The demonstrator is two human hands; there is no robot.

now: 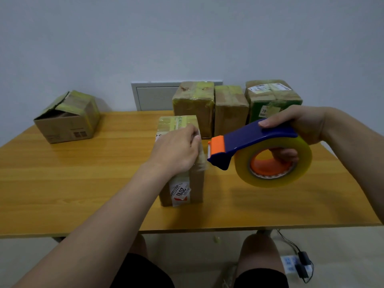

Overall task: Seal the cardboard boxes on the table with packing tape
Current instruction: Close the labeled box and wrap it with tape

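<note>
- We see the left hand (176, 150) on top of the upright middle box (180, 190). It grips the box, with the fingers bent over the top right edge.
- The middle box stands near the centre of the wooden surface (83, 183), a printed label on its front face.
- The right hand (301, 125) is clenched round the blue tape dispenser (249, 142) - thumb along the handle, fingers through the core of the yellowish tape roll (291, 175).
- The dispenser's orange nose sits just beside the box's upper right side - we cannot tell whether it touches.
- At the back right stand a taped brown box (193, 107), a second brown box (230, 109) and a green-sided box (272, 98) in a row.
- Well apart, at the far left, sits a box with a lifted flap (66, 119).
</note>
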